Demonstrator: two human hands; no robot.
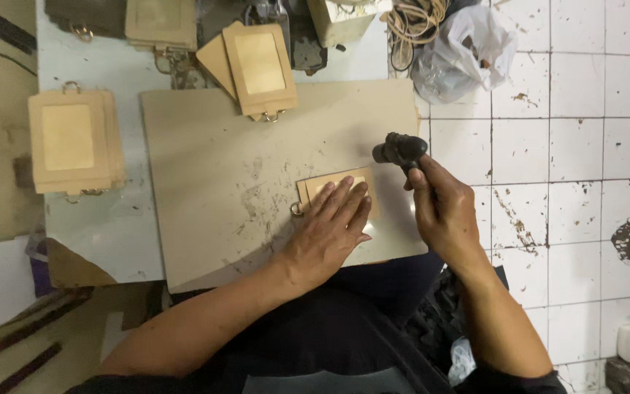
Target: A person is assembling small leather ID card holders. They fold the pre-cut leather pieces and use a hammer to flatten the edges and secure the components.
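Two hands are seen over a scuffed tan board (257, 190) laid on a pale tabletop (96, 233), beside a stained white tiled floor (570, 146). A tan card holder (329, 184) near the board's right edge is pressed flat under the open, spread fingers of the left hand (329, 230). A dark mallet (400, 151) is gripped in the closed right hand (442, 211), just above the holder; stacks of similar holders (74, 142) are kept at the left and top.
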